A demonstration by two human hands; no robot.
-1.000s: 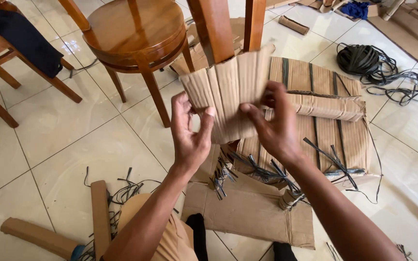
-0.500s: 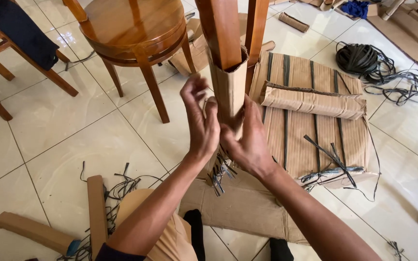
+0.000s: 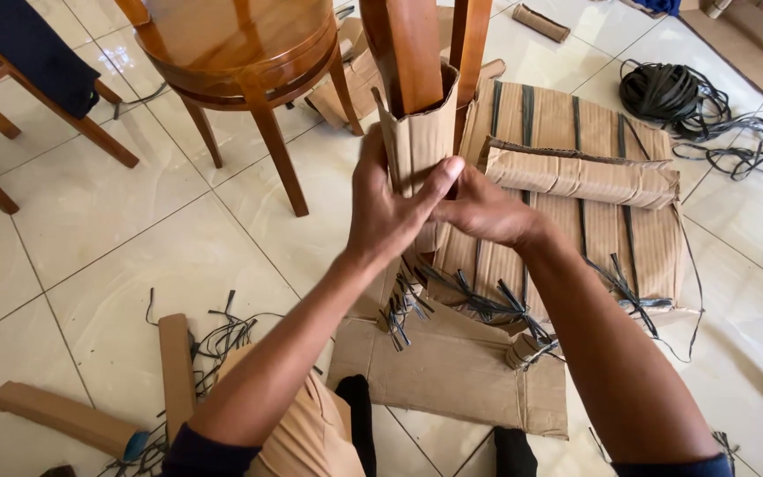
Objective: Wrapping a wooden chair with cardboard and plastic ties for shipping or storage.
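A corrugated cardboard sheet (image 3: 424,132) is wrapped around a brown wooden chair leg (image 3: 404,49) that rises in front of me. My left hand (image 3: 390,208) presses the wrap from the left, with its thumb stretched across the front. From the right, my right hand (image 3: 483,210) closes on the same wrap, and its fingers meet the left thumb. Below my hands, black strap ends (image 3: 404,305) stick out from the leg's lower wrapping.
A cardboard-wrapped bundle (image 3: 576,230) bound with black straps lies to the right, a flat cardboard sheet (image 3: 452,371) lies below it. A round wooden stool (image 3: 231,53) stands at upper left. A coil of black strap (image 3: 664,88) sits at upper right. Wrapped pieces (image 3: 64,420) lie at lower left.
The cardboard, held open as a flat fluted sheet a second ago, is now curled around the chair leg. Both hands have moved in and closed on it.
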